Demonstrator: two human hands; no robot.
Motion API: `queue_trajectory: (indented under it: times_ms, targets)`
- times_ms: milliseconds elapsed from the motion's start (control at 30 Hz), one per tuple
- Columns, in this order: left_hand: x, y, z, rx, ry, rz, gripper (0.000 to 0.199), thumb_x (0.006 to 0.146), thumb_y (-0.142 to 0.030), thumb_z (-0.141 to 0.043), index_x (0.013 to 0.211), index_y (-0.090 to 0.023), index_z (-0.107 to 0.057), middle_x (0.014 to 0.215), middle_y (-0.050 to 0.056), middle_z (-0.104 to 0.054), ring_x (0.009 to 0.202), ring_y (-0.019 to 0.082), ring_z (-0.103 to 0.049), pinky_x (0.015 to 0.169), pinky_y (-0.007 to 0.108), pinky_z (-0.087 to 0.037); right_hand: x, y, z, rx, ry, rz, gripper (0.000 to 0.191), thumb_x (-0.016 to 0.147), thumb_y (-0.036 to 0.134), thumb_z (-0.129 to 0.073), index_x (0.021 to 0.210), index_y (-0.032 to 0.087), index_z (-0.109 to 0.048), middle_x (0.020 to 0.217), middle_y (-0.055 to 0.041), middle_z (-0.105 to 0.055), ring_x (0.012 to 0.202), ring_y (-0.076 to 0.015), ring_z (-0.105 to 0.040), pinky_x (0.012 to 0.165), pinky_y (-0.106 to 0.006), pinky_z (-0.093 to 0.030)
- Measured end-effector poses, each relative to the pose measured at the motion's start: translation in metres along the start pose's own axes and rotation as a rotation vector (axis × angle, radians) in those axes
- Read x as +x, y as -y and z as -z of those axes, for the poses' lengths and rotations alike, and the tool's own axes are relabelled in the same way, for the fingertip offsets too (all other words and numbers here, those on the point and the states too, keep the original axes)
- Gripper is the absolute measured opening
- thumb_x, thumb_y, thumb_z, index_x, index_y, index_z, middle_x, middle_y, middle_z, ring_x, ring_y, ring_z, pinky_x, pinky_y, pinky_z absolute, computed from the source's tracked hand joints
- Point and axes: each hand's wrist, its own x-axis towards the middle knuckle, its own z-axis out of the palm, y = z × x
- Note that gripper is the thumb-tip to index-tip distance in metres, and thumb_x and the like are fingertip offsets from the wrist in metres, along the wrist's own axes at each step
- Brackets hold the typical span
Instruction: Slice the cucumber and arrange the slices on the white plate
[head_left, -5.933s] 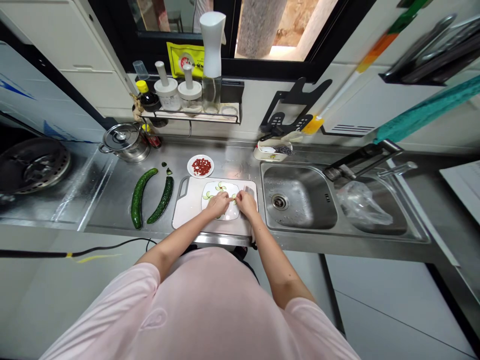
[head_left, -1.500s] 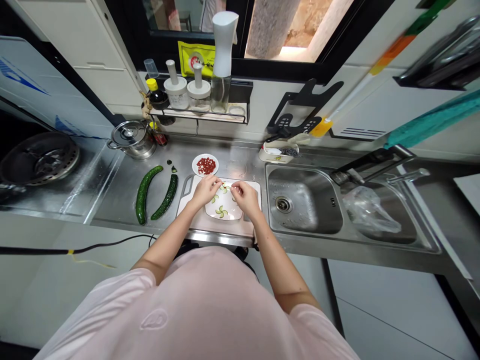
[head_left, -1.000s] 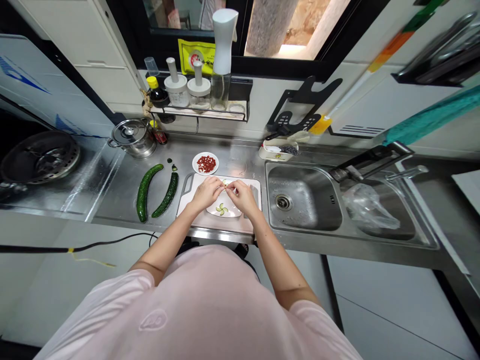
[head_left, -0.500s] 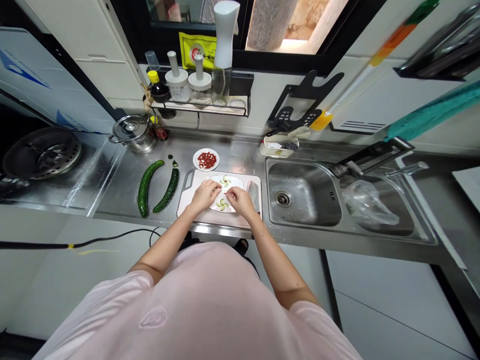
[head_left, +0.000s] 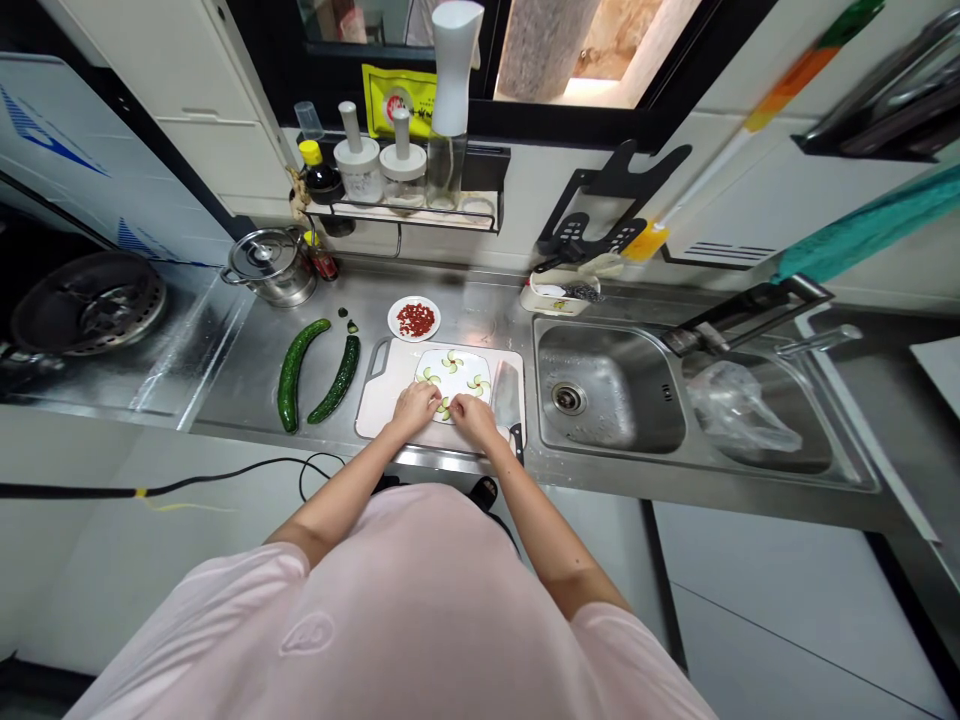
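A white squarish plate (head_left: pixel 454 381) lies on the pale cutting board (head_left: pixel 385 388), bearing several pinwheels of green cucumber slices, some with red centres. Over the plate's near edge, my left hand (head_left: pixel 416 407) has its fingers curled together beside the nearest cucumber pinwheel (head_left: pixel 444 411). My right hand (head_left: pixel 474 418) pinches at the same pinwheel from the other side; whatever sits between the fingertips is too small to make out. A kitchen knife (head_left: pixel 508 398) rests on the board's right side. Behind the board stands a small white dish (head_left: pixel 400 306) of chopped red pieces.
Two cucumbers (head_left: pixel 298 372) (head_left: pixel 339 382) and small cut ends lie left of the board. Farther left are a lidded steel pot (head_left: pixel 276 272) and a stove burner (head_left: pixel 90 305). The sink (head_left: pixel 611 390) adjoins on the right. A condiment rack (head_left: pixel 405 210) hangs behind.
Both hands have moved down toward me, from the plate's middle to its nearest pinwheel. The side pinwheels and the knife handle now show. A red bit at my right fingertips no longer shows.
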Motion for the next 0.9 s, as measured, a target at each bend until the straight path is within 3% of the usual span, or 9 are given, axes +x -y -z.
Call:
queue_trajectory:
  times_ms: [400, 900]
  targets:
    - [0.004, -0.003, -0.009, 0.025, 0.038, -0.004, 0.011, 0.083, -0.027, -0.055, 0.089, -0.021, -0.063, 0.095, 0.007, -0.06, 0.096, 0.021, -0.053, 0.083, 0.033, -0.04, 0.003, 0.002, -0.002, -0.055, 0.022, -0.014, 0.013, 0.085, 0.026, -0.05, 0.079, 0.022, -0.06, 0.077, -0.0022, -0.064, 0.068, -0.0151, -0.052, 0.06, -0.024, -0.026]
    - [0.008, -0.003, -0.016, 0.105, 0.086, 0.013, 0.012, 0.084, -0.029, -0.054, 0.088, -0.02, -0.062, 0.094, 0.006, -0.059, 0.094, 0.02, -0.051, 0.081, 0.03, -0.038, 0.006, 0.006, -0.002, -0.182, 0.106, -0.041, 0.018, 0.089, 0.026, -0.044, 0.086, 0.02, -0.061, 0.089, -0.0042, -0.066, 0.08, -0.0153, -0.055, 0.065, -0.024, -0.027]
